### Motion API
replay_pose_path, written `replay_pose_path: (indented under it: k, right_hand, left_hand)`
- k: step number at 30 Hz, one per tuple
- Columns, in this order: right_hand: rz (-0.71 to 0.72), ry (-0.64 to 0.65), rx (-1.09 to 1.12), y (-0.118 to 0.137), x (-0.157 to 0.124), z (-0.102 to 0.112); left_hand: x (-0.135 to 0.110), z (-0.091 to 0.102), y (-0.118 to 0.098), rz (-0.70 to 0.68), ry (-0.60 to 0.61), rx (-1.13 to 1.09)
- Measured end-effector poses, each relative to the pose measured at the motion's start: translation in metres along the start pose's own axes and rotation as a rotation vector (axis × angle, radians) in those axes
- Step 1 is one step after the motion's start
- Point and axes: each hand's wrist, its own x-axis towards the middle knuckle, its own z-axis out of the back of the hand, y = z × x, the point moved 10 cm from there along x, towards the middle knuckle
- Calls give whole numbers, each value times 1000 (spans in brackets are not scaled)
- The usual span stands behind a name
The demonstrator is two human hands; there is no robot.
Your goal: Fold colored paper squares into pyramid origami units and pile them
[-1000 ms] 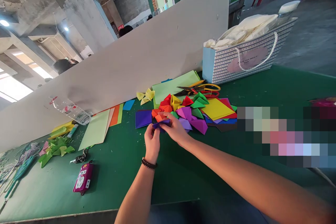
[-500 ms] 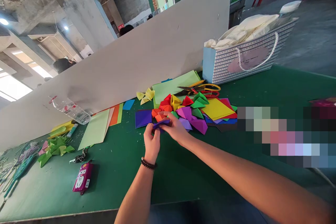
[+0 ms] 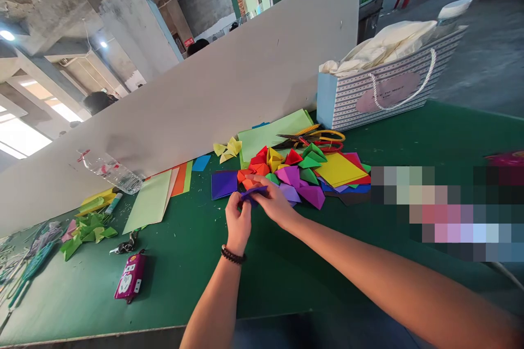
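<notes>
Between both hands is a small piece of folded purple paper (image 3: pixel 254 192), held just above the green table (image 3: pixel 192 272). My left hand (image 3: pixel 238 219) pinches its left end, a dark bead bracelet on the wrist. From the right, my right hand (image 3: pixel 272 199) grips the other end with closed fingers. Just beyond lie folded paper pieces in red, orange, yellow, green and purple (image 3: pixel 289 176), partly hidden by my right hand. A flat stack of dark purple paper (image 3: pixel 224 184) rests to the left of them. Square yellow sheets (image 3: pixel 339 170) top a stack on the right.
Scissors (image 3: pixel 327 139) lie on pale green sheets at the back, against a white partition (image 3: pixel 245 82). A striped paper bag (image 3: pixel 380 87) stands back right. Leftward are a clear bottle (image 3: pixel 117 172), paper sheets (image 3: pixel 149 202), keys (image 3: pixel 125 244), a magenta packet (image 3: pixel 130 277) and green paper scraps (image 3: pixel 88 232).
Almost nothing differs. The whole view has shifted very slightly, and both hands keep their hold on the purple paper.
</notes>
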Motion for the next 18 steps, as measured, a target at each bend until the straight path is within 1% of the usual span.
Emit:
replay_pose_path:
  k: [9, 18]
  right_hand:
    - [-6, -67, -57, -2, 0, 9]
    - [8, -70, -99, -1, -1, 10]
  left_hand:
    - [-2, -7, -1, -9, 27, 16]
    - [-1, -4, 1, 4, 12, 24]
